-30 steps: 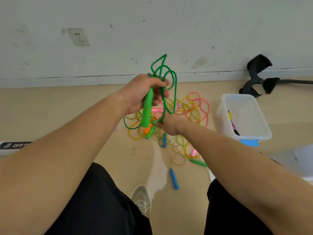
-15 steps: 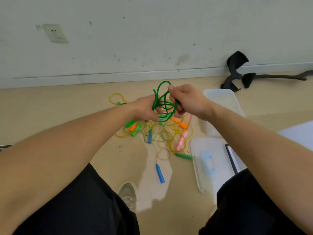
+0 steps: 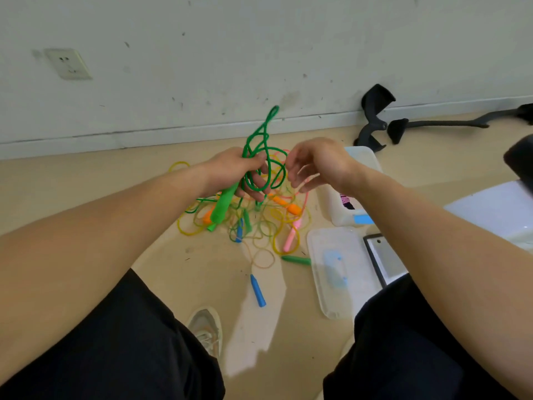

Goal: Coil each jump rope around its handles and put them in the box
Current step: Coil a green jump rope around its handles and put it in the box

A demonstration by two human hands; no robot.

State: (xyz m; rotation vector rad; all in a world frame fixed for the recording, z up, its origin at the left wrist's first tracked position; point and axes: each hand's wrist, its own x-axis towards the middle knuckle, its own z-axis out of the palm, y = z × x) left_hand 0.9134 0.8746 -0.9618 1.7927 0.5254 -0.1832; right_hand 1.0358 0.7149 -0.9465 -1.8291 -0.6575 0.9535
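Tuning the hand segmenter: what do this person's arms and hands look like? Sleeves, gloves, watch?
Both are bare. The left hand and right hand have no gloves or rings that I can see. The left forearm and right forearm show no sleeves, watch or bands up to the frame edge. Also worn: a black garment on the legs and a pale grey shoe.

Two hands: a left hand point(image 3: 236, 171) and a right hand point(image 3: 317, 166). One clear box point(image 3: 337, 203), one lid point(image 3: 331, 284), one shoe point(image 3: 206, 327), one wall socket point(image 3: 69, 63). Blue handles, two: the near blue handle point(image 3: 257, 290) and the far blue handle point(image 3: 239, 232). Orange handles, two: the left orange handle point(image 3: 207, 217) and the right orange handle point(image 3: 294, 209). One pink handle point(image 3: 290, 241). Green handles, three plain — the held green handle point(image 3: 223, 207), the lone green handle point(image 3: 297, 259), the short green handle point(image 3: 246, 220); a stub under the held one may be a fourth.
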